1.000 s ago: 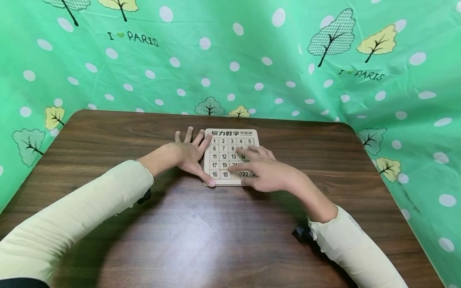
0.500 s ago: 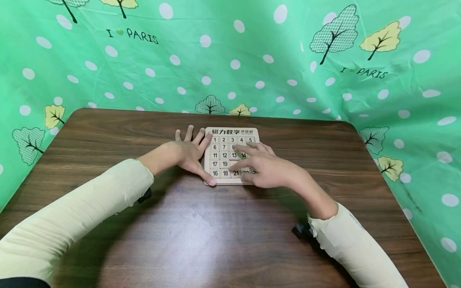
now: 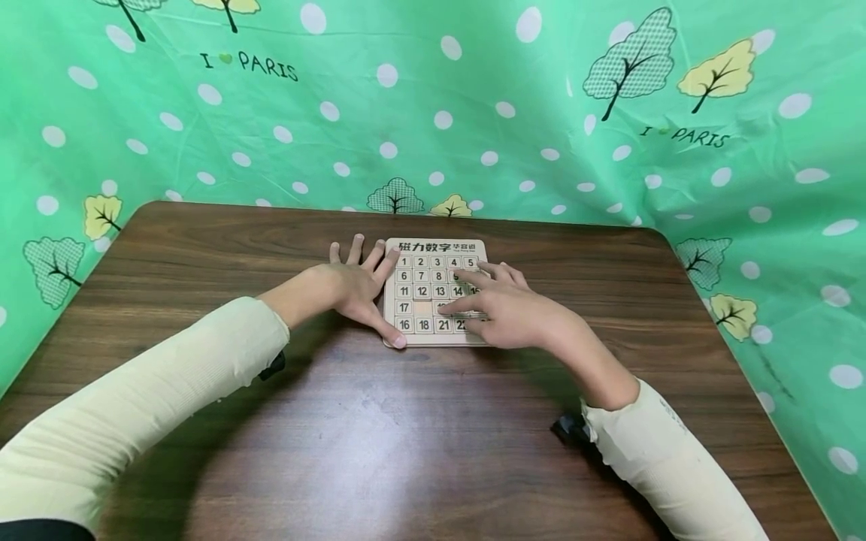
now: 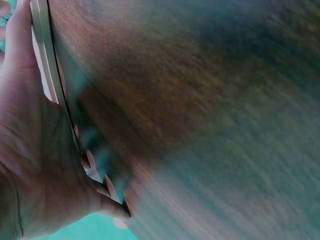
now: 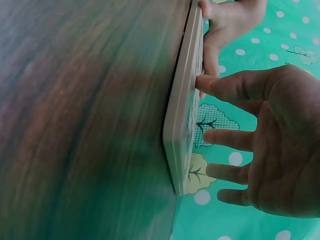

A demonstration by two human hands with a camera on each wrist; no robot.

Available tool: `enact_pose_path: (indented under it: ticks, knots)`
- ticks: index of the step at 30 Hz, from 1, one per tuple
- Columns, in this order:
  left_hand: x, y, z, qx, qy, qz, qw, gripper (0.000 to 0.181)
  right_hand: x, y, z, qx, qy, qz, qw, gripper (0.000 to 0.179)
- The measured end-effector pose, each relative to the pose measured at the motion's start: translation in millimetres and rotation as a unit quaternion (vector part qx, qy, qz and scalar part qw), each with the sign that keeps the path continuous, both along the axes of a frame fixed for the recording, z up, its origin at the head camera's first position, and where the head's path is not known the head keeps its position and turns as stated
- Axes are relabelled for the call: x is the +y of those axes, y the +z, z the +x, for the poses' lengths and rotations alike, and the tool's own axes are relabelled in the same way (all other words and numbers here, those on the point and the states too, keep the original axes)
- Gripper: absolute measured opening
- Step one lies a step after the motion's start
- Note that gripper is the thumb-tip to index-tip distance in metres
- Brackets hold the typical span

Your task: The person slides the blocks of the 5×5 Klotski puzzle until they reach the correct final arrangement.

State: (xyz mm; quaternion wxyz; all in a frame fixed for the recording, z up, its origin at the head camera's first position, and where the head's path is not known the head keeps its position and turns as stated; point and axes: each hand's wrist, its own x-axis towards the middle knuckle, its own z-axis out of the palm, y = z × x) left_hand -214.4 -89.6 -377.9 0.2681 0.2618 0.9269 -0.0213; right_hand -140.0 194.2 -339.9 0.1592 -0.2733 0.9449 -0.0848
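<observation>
A number sliding puzzle [image 3: 436, 340] lies flat on the table, its tiles in rows beneath a printed heading. The gap [image 3: 422, 307] sits in the fourth row, right of tile 17 [image 3: 404, 307]. My left hand [image 3: 355, 289] is spread along the puzzle's left side, thumb on the lower left corner and forefinger near the upper one. Over the right part hovers my right hand [image 3: 510, 308], its forefinger at tile 19 and its body hiding several tiles. In the right wrist view, the thumb [image 5: 210, 85] meets the board [image 5: 181, 110] while other fingers stay apart from it.
The dark wooden table [image 3: 325, 443] has rounded far corners. Behind and beside it hangs a green curtain [image 3: 419, 98] with white dots and printed trees. Both forearms wear pale sleeves [image 3: 183, 368], with a small black device [image 3: 568, 430] at the right wrist.
Tile 21 has slid down into the bottom row, then tile 19 has slid right, so the gap has shifted up and left. My right hand has moved slightly right; the left stays put.
</observation>
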Motion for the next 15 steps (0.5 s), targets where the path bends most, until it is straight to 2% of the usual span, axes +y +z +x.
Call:
enact_pose_path:
  ticks: [7,15]
  knots:
    - [-0.5,-0.8,0.8,-0.001,0.001,-0.004,1.0000,0.170,-7,-1.5,4.8,0.002,0.033,-0.012,0.9994,0.041]
    - [0.5,0.0,0.7,0.001,0.002,0.000,1.0000,0.171,2,-0.4,11.0,0.003,0.029,-0.031,0.9991,0.032]
